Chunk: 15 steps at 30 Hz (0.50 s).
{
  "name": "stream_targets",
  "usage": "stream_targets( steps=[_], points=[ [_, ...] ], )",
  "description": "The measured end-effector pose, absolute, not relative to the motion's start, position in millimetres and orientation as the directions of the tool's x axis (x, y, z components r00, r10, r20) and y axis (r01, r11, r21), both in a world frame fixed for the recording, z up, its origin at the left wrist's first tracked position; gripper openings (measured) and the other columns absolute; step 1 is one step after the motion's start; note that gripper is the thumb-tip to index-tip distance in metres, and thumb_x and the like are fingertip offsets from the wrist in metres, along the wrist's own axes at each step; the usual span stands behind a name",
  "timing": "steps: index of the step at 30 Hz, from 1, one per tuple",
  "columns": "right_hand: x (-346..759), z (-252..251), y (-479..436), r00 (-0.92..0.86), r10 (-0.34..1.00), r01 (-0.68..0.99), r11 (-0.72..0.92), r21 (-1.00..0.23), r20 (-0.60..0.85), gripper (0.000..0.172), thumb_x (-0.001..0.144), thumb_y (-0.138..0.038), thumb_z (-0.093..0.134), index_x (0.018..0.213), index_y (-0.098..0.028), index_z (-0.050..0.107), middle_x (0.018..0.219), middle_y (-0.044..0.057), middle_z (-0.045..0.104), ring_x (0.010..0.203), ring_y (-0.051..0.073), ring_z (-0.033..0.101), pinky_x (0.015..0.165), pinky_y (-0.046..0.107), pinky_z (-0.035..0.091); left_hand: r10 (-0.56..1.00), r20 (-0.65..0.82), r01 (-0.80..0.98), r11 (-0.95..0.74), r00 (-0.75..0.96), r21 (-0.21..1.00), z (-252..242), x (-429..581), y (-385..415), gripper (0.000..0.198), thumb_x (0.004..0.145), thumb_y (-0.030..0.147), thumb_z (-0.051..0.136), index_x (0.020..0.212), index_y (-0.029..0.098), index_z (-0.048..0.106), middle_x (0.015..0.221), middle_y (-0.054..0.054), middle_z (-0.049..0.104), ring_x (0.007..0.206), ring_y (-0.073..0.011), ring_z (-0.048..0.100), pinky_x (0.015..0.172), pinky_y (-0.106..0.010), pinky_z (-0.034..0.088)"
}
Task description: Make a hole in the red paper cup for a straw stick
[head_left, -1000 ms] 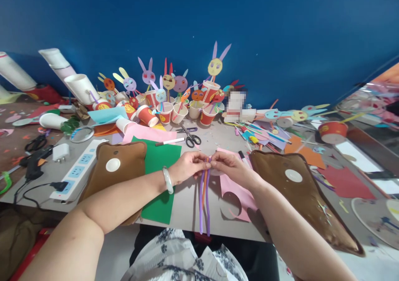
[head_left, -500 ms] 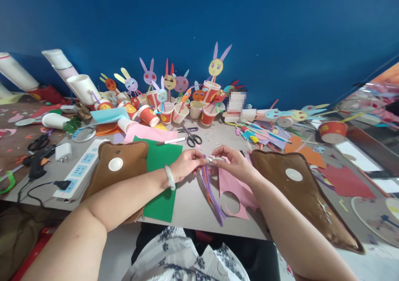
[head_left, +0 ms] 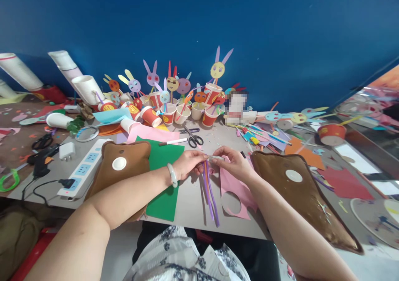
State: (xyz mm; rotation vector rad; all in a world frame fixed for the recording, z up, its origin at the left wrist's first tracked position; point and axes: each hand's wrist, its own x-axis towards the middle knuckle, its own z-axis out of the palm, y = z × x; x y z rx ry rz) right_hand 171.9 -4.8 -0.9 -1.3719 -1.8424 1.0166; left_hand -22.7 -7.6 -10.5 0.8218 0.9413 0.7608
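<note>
Purple pipe cleaners (head_left: 213, 204), with an orange one among them, hang down from my left hand (head_left: 188, 164), whose fingertips are pinched on their upper ends. My right hand (head_left: 236, 162) is closed around a small pale, shiny strip (head_left: 215, 158) that meets the fingertips of my left hand; its kind is too small to make out. Both hands are close together above the grey table (head_left: 190, 198). Under my right hand and forearm lies pink paper (head_left: 229, 183) with a round hole cut out. Green paper (head_left: 165, 202) lies beneath my left wrist.
Brown cushion-like pads (head_left: 124, 156) lie under my left forearm and beyond my right (head_left: 280, 168). Scissors (head_left: 195, 141) and a marker (head_left: 173, 141) are beyond my hands. Paper cups with rabbit faces (head_left: 168, 114) line the wall. A power strip (head_left: 84, 168) and glue gun (head_left: 42, 162) are leftward.
The lower ends of the pipe cleaners have swung left and hang straighter. Both hands keep their grip in nearly the same place. The view has shifted slightly.
</note>
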Motion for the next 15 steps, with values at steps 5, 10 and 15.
stream_targets(
  steps=[5, 10, 15],
  points=[
    [171.1, -10.9, 0.4, -0.237, 0.97, 0.58, 0.19, -0.792, 0.059, 0.029, 0.077, -0.048, 0.067, 0.084, -0.02, 0.064, 0.087, 0.004, 0.07, 0.083, 0.021, 0.064, 0.078, 0.035, 0.048, 0.842, -0.409, -0.085, 0.464, 0.352, 0.882, -19.4, -22.0, -5.7, 0.017, 0.085, 0.023, 0.066, 0.073, 0.013, 0.059, 0.043, 0.006, 0.051, 0.03, -0.0042, 0.04, 0.033, -0.016, 0.027],
    [168.9, 3.5, -8.8, -0.272, 0.959, 0.73, 0.256, -0.634, 0.074, 0.026, 0.08, -0.039, 0.063, 0.099, -0.021, 0.066, 0.101, 0.008, 0.072, 0.096, 0.026, 0.066, 0.086, 0.039, 0.048, 0.877, -0.344, -0.136, 0.407, 0.336, 0.903, -27.2, -19.7, -3.3, 0.018, 0.085, 0.024, 0.065, 0.072, 0.014, 0.056, 0.043, 0.005, 0.051, 0.032, -0.0044, 0.04, 0.035, -0.017, 0.028],
    [157.6, 34.7, 11.1, -0.398, 0.915, 0.867, 0.399, -0.299, 0.066, 0.026, 0.085, -0.032, 0.06, 0.108, -0.021, 0.068, 0.105, 0.009, 0.073, 0.1, 0.028, 0.067, 0.089, 0.04, 0.048, 0.868, -0.345, -0.117, 0.408, 0.358, 0.905, -32.9, -18.6, -2.0, 0.012, 0.087, 0.019, 0.057, 0.077, 0.017, 0.05, 0.041, 0.008, 0.046, 0.032, -0.0051, 0.038, 0.036, -0.017, 0.024]
  ],
)
